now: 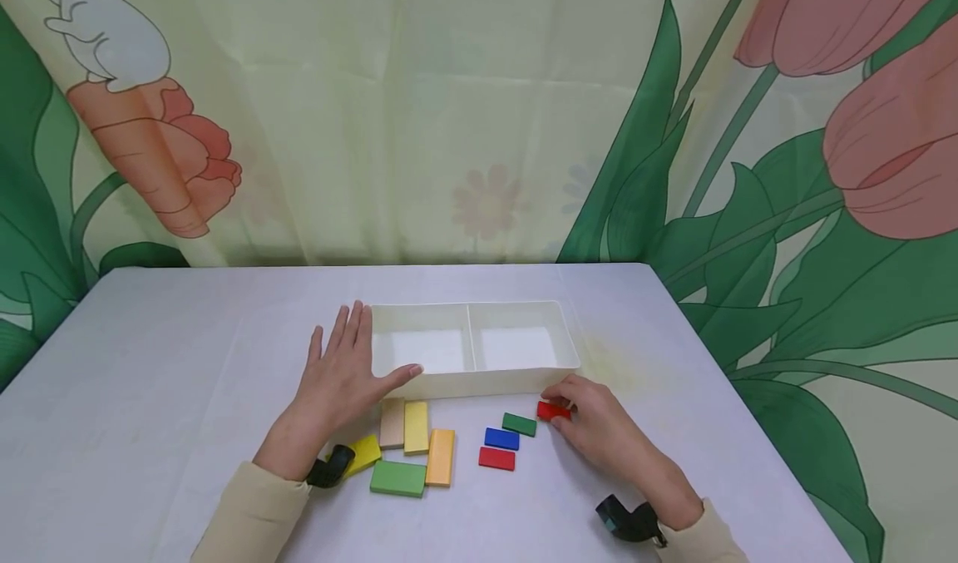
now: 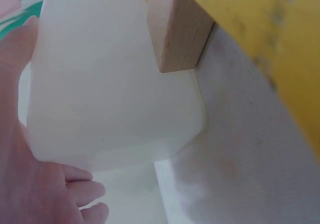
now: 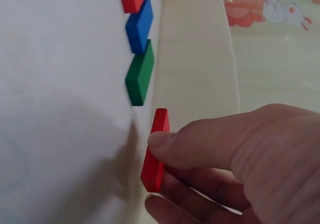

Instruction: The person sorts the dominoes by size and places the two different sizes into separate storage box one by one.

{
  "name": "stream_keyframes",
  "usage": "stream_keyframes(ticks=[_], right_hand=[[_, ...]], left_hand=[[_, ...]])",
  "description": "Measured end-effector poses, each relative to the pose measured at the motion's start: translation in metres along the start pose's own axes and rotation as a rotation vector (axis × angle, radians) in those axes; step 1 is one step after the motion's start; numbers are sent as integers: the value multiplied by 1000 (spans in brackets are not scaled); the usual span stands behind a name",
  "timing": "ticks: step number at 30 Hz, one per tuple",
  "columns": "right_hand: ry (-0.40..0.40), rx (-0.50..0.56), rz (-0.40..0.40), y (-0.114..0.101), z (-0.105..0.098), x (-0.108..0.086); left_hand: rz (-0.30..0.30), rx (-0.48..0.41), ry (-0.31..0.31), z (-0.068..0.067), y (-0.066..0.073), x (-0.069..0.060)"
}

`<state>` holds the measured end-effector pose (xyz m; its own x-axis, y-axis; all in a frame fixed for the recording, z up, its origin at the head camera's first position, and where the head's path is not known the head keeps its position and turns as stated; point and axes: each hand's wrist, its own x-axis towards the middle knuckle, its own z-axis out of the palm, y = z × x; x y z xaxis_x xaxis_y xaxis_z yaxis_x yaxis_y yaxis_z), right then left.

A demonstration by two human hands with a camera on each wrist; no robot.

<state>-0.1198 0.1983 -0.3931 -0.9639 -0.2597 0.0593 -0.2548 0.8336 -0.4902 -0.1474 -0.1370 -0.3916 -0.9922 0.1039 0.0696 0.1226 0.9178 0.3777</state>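
Fingers of the left hand [image 1: 333, 384] lay straight and spread, touching the left end of a white two-compartment tray [image 1: 479, 384]; those of the right hand [image 1: 599, 417] pinched a small red block [image 1: 552, 411]. On the cloth-covered table [image 1: 150, 397], five larger pieces lay before the tray's left half: light green block [image 1: 397, 478], orange block [image 1: 440, 458], tan block [image 1: 392, 424], pale yellow block [image 1: 415, 428], bright yellow block [image 1: 364, 453]. Rightward lay a smaller dark green block [image 1: 520, 424], blue block [image 1: 501, 439] and second red block [image 1: 497, 459]. The pinched one was just beside the tray's near right corner.
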Motion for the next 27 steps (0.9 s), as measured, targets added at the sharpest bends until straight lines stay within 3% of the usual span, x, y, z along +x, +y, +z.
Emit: stream_keyframes(ticks=[12, 19, 27], right_hand=[[-36, -12, -159, -7, -24, 9], [-16, 2, -269, -16, -36, 19], [6, 20, -303, -21, -41, 39]], left_hand=[[0, 10, 7, -3, 0, -1], [-3, 7, 9, -3, -1, -1], [-2, 2, 14, -1, 0, -2]])
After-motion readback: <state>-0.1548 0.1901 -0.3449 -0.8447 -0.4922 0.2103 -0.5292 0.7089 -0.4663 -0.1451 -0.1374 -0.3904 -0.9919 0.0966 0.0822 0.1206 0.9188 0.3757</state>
